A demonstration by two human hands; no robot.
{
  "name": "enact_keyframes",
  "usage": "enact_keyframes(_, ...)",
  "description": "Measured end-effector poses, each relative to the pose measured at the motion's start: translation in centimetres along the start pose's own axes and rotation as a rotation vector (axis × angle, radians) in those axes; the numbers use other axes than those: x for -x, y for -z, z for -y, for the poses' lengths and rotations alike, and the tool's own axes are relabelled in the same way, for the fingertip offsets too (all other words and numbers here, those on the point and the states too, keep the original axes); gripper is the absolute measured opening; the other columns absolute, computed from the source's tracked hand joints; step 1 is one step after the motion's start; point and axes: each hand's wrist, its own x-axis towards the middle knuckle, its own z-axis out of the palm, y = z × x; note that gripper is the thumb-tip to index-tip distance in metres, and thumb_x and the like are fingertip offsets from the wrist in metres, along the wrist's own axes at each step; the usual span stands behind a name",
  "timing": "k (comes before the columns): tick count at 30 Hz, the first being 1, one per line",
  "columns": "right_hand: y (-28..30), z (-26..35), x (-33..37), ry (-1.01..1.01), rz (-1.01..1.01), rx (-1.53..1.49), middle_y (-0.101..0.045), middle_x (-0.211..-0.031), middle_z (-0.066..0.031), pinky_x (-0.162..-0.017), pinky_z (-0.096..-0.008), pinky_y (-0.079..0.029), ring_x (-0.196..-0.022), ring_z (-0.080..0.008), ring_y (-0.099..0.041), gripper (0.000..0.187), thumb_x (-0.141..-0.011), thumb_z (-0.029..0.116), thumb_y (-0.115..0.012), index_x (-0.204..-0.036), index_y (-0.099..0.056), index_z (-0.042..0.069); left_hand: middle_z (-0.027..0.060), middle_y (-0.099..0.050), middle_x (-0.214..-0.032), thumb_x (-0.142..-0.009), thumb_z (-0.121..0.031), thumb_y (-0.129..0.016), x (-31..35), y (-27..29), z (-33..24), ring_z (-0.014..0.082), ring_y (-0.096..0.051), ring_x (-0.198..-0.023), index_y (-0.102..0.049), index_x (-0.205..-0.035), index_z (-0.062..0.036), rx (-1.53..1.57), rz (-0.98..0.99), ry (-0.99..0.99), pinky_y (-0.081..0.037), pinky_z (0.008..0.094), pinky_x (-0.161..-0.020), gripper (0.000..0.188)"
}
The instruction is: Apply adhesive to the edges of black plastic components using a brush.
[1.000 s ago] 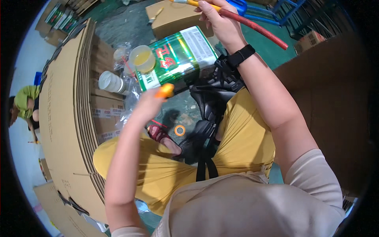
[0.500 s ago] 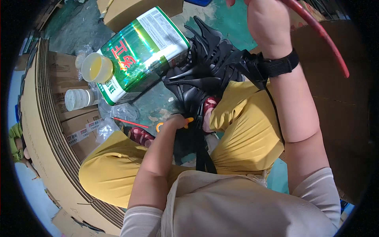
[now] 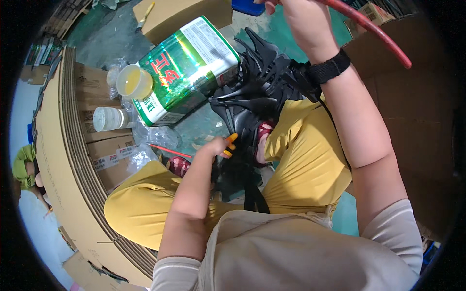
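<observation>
My left hand (image 3: pixel 213 145) is down between my knees, closed around an orange-handled tool (image 3: pixel 230 144) next to a pile of black plastic pieces (image 3: pixel 257 92). Raised at the top edge, my right hand (image 3: pixel 296 14) grips a red hose (image 3: pixel 374 31) that curves off to the right; a black band sits on that wrist. My yellow trousers fill the middle of the view.
A big green rectangular tin (image 3: pixel 187 68) lies on the floor ahead, with a yellow cup (image 3: pixel 133 81) and a white lidded jar (image 3: pixel 109 118) to its left. A stack of flattened cardboard (image 3: pixel 63 160) curves along the left. A brown box (image 3: pixel 174 14) is behind the tin. Another person in green (image 3: pixel 22 167) sits at far left.
My left hand has dropped from near the green tin to between my knees, still holding the orange tool. My right hand with the red hose stayed raised as the view tilted down.
</observation>
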Motion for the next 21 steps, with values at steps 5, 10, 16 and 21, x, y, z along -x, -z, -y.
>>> enact_keyframes(5,0.1,0.7,0.9,-0.034,-0.021,0.088,-0.058,-0.077,0.0022,-0.054,-0.0163,-0.038,-0.066,-0.0034,-0.052,0.02,-0.09,0.021,-0.055,-0.101,-0.062,0.006,0.0194,-0.066,-0.084,-0.088,-0.025,-0.049,1.0,-2.1,0.4,0.0279,-0.065,-0.084,-0.065,-0.101,-0.0016,-0.633,-0.314,-0.258,-0.049,0.0381,-0.073,0.031)
enact_keyframes(10,-1.9,1.3,1.5,-0.031,0.018,0.091,-0.059,-0.079,0.0024,-0.055,-0.0164,-0.038,-0.067,-0.0032,-0.052,0.021,-0.09,0.021,-0.055,-0.102,-0.062,0.005,0.0175,-0.065,-0.08,-0.086,-0.018,-0.052,-1.6,-4.6,3.9,0.034,-0.064,-0.084,-0.067,-0.085,-0.0044,-1.119,-0.205,-0.801,-0.049,0.0421,-0.077,0.021)
enact_keyframes(16,-1.9,1.8,1.7,-0.051,0.013,0.068,-0.058,-0.077,0.003,-0.056,-0.0165,-0.038,-0.066,-0.003,-0.051,0.019,-0.091,0.021,-0.055,-0.1,-0.062,0.005,0.0199,-0.065,-0.083,-0.084,-0.026,-0.055,-0.6,-5.0,2.3,0.0375,-0.062,-0.085,-0.067,-0.082,-0.0016,-0.534,-0.4,-0.473,-0.048,0.0443,-0.075,0.027)
enact_keyframes(21,-2.3,2.8,2.1,-0.071,0.005,0.113,-0.058,-0.077,0.003,-0.058,-0.0164,-0.038,-0.068,-0.0026,-0.05,0.019,-0.09,0.021,-0.055,-0.099,-0.062,0.006,0.0218,-0.064,-0.09,-0.084,-0.028,-0.056,5.4,-0.7,-4.1,0.038,-0.061,-0.088,-0.069,-0.09,-0.0057,-0.561,-0.511,-0.337,-0.048,0.0436,-0.076,0.026)
